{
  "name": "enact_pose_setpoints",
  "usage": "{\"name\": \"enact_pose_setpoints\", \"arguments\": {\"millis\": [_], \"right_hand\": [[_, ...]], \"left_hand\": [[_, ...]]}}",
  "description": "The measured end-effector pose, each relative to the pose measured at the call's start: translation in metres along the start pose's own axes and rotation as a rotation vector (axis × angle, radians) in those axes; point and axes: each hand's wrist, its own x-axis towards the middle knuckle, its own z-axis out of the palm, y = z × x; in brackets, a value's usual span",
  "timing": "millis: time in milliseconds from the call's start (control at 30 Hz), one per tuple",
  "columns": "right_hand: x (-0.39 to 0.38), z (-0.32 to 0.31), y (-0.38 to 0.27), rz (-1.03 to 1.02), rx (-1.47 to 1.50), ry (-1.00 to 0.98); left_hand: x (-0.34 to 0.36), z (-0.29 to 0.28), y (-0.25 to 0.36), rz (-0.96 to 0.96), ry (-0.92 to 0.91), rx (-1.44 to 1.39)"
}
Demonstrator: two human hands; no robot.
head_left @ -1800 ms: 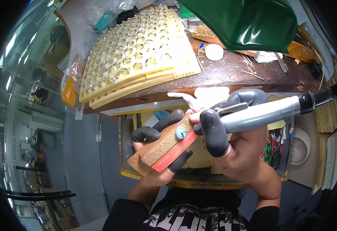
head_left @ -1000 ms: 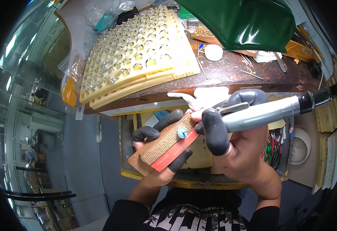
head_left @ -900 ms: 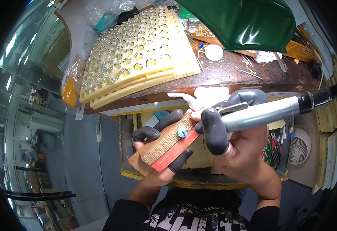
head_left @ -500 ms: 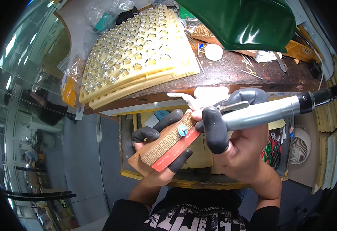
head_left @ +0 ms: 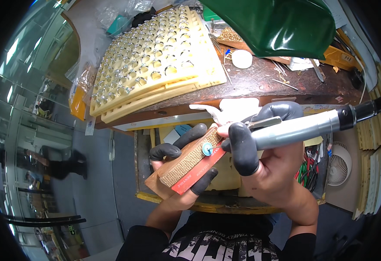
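My left hand (head_left: 189, 196), in black finger cots, grips a wooden block (head_left: 153, 184) with a tan, woven-looking face (head_left: 182, 167) and a red printed strip along its near side. My right hand (head_left: 260, 167) is closed around a silver rotary handpiece (head_left: 301, 127), also with black finger cots on. At the handpiece's tip, a small light-blue disc (head_left: 207, 148) on a thin shank lies at the tan face, near its upper right end; whether it presses there I cannot tell. A white piece, perhaps cloth or paper (head_left: 240, 106), sits behind my hands at the bench edge.
Stacked cream trays (head_left: 160, 78) holding many rings lie on the dark wooden bench (head_left: 255, 80). A green lamp shade (head_left: 281, 28) hangs over it. Beneath my hands is an open drawer (head_left: 229, 208); pliers (head_left: 307, 172) and a white fan (head_left: 339, 163) are at right.
My hands hold nearly the same place; the blue disc has tilted slightly and shifted a little down the tan face. Far left, another person has moved along the aisle.
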Motion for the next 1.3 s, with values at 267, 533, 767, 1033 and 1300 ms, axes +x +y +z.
{"name": "enact_pose_setpoints", "arguments": {"millis": [267,533,767,1033,1300], "right_hand": [[-0.002,0.002,-0.001,0.068,0.086,0.042],[0.001,0.0,-0.004,0.018,0.046,0.061],[-0.001,0.007,-0.007,0.168,0.175,0.137],[0.002,0.005,-0.005,0.06,0.013,0.101],[0.003,0.005,-0.004,0.02,-0.006,0.106]], "left_hand": [[0.0,0.002,-0.005,0.037,0.01,-0.103],[0.001,0.003,-0.002,0.044,0.02,-0.141],[0.005,0.005,0.006,-0.004,0.06,-0.168],[0.006,-0.002,0.014,-0.004,0.005,0.141],[0.005,-0.003,0.014,-0.01,-0.029,0.172]]}}
